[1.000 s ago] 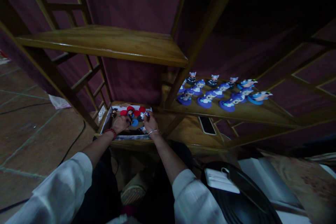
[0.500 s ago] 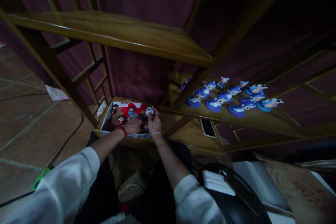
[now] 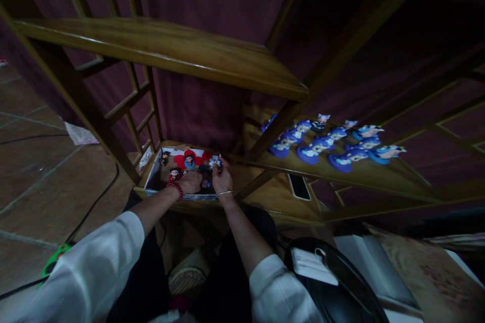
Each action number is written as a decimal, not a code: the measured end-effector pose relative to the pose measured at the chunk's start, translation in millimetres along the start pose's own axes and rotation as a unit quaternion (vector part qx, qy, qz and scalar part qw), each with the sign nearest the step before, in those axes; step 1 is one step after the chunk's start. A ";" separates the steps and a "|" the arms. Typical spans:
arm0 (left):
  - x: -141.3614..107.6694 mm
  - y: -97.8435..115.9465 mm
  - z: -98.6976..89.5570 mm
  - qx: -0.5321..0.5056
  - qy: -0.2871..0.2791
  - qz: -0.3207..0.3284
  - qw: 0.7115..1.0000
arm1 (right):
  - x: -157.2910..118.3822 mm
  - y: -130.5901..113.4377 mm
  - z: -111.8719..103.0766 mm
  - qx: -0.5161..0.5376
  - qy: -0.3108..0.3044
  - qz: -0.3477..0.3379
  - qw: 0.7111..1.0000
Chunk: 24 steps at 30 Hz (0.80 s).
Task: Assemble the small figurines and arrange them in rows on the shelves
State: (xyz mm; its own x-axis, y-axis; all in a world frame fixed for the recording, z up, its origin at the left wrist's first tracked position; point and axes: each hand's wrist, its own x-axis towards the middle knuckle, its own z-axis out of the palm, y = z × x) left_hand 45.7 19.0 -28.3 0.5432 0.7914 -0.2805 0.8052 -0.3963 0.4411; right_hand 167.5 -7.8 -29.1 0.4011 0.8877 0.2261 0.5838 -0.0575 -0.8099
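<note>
An open box (image 3: 152,181) with pale edges stands on the low wooden shelf and holds several small figurines. My left hand (image 3: 191,182), with a red bead bracelet at the wrist, reaches into it; its fingertips are too dark to make out. A small bluish figure (image 3: 205,183) lies beside those fingers. My right hand (image 3: 223,177) is closed on a white and blue figurine (image 3: 215,162) at the box's right end. A figure with red petals (image 3: 189,160), a red one (image 3: 175,174) and a dark one (image 3: 164,157) are in the box.
Several blue and purple figurines (image 3: 318,146) stand on the raised shelf at right. A phone (image 3: 299,186) lies on the lower shelf. A wooden upper shelf (image 3: 162,50) overhangs the box. A black stool (image 3: 341,287) is at lower right.
The bluish figure beside my left hand shows more clearly now. My right hand and the figurine in it have shifted very slightly. The whole view has moved a little.
</note>
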 end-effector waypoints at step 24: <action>5.6 -27.6 2.7 -0.139 0.089 -0.034 0.986 | 0.1 0.9 2.3 -0.003 -0.014 0.001 1.000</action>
State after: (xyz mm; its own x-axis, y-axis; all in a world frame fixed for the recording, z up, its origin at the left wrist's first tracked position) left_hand 27.2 33.2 -44.4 0.4206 0.8902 -0.1749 0.7284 -0.2164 0.6501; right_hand 166.5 -6.7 -31.1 0.3819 0.9002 0.2092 0.5867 -0.0613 -0.8075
